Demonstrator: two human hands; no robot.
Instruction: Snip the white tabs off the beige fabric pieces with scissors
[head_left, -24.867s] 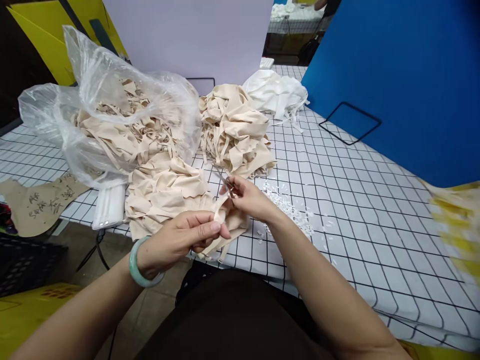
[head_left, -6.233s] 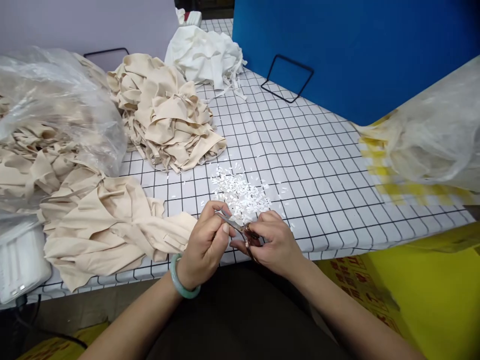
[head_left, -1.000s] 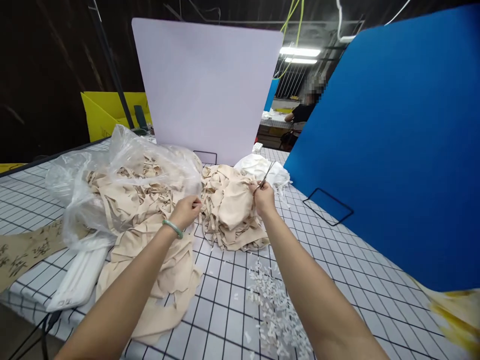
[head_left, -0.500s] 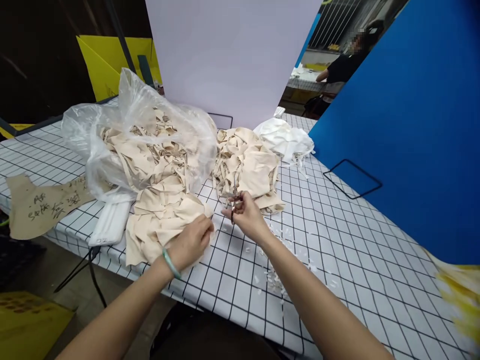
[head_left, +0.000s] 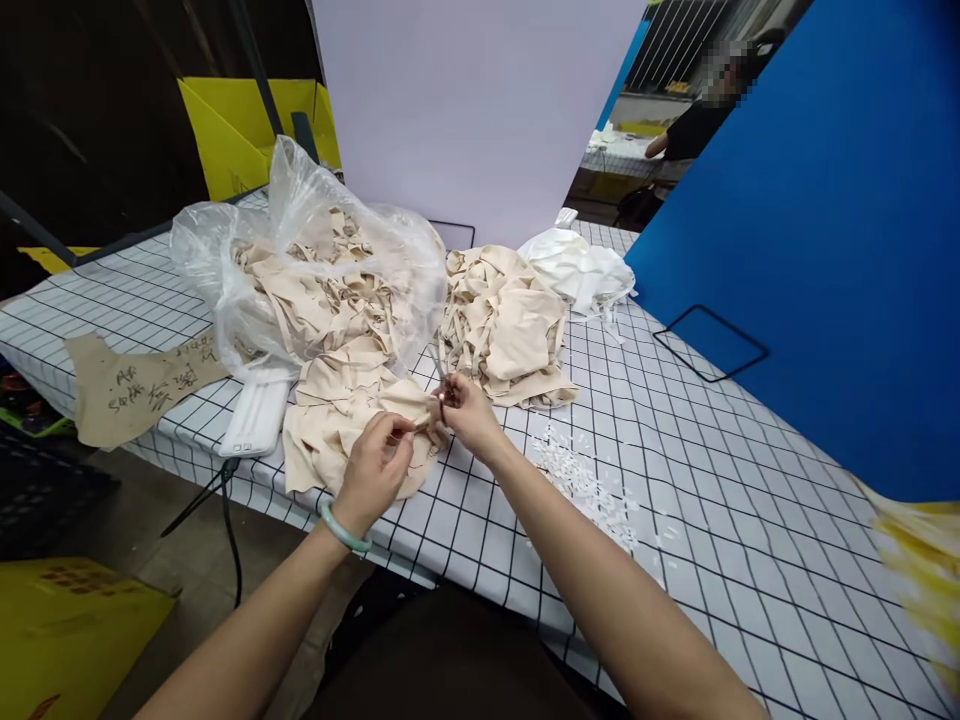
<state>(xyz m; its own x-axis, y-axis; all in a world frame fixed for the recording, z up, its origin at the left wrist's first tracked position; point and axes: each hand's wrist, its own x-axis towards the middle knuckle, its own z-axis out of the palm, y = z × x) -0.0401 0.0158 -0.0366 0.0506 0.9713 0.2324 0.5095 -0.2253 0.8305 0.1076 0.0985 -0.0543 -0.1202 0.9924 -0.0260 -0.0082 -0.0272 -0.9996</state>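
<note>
My left hand [head_left: 373,468], with a pale green bangle at its wrist, pinches an edge of beige fabric [head_left: 319,440] at the front of the table. Close by on the right, my right hand [head_left: 471,418] is closed around a pair of scissors [head_left: 440,368]. Their blades point away from me, and fingers cover part of the handles. The fabric edge reaches toward the right hand; whether it touches the scissors I cannot tell. Behind the right hand lies a second heap of beige fabric pieces [head_left: 525,325].
A clear plastic bag [head_left: 202,255] of beige pieces stands behind the left hand. Left of it are a white device [head_left: 256,415] and a marked brown pattern [head_left: 112,400]. Small white bits [head_left: 581,480] lie right; white fabric [head_left: 574,265] sits behind. Lilac [head_left: 480,120] and blue panels [head_left: 787,200] rise behind.
My left hand has turned and now pinches the fabric edge. My right hand with the scissors has come left, closer to it. The camera view has shifted slightly.
</note>
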